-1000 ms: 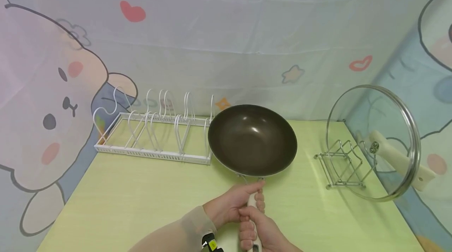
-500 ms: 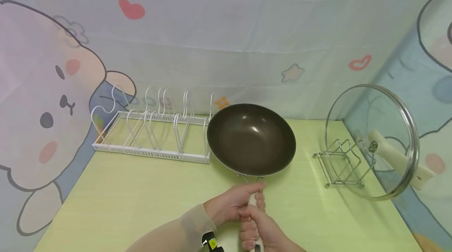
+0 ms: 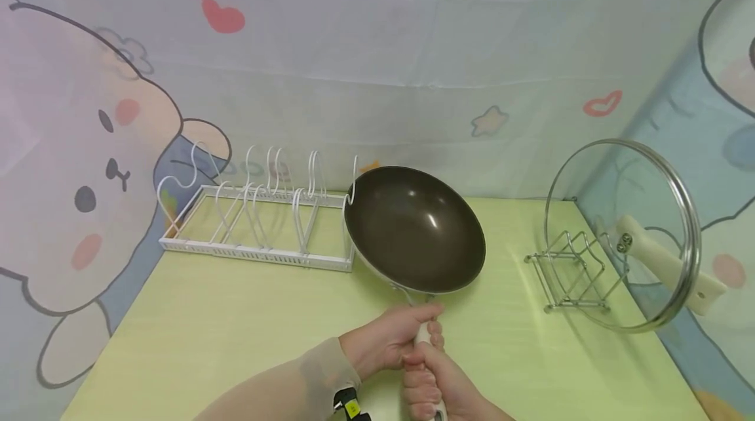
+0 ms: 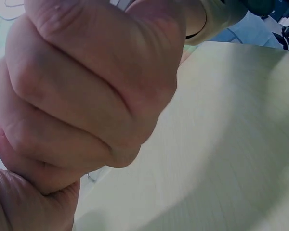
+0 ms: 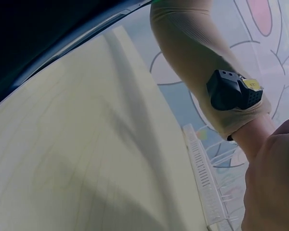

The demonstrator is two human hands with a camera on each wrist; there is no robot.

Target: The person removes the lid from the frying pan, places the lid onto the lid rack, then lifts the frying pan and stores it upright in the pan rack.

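Observation:
A dark-brown wok (image 3: 415, 231) with a pale handle is held in front, its inside facing me and leaning sideways. My left hand (image 3: 392, 339) grips the handle near the bowl, its thumb lying along the top. Just behind it, my right hand (image 3: 439, 381) wraps the same handle, the handle's end showing below the fingers. The wok's left rim overlaps the right end of a white wire rack (image 3: 256, 254) in the head view; whether they touch I cannot tell. Fists fill much of the left wrist view and hide the handle.
At the right, a glass lid (image 3: 637, 172) with a metal rim and pale handle stands upright in a small chrome rack (image 3: 578, 306). Cartoon-printed cloth (image 3: 413, 34) hangs behind the light-green table (image 3: 248, 316).
The wok has turned clockwise and shifted slightly left, its left rim rising and its right side dipping. The handle's end has swung a little right, both hands still gripping.

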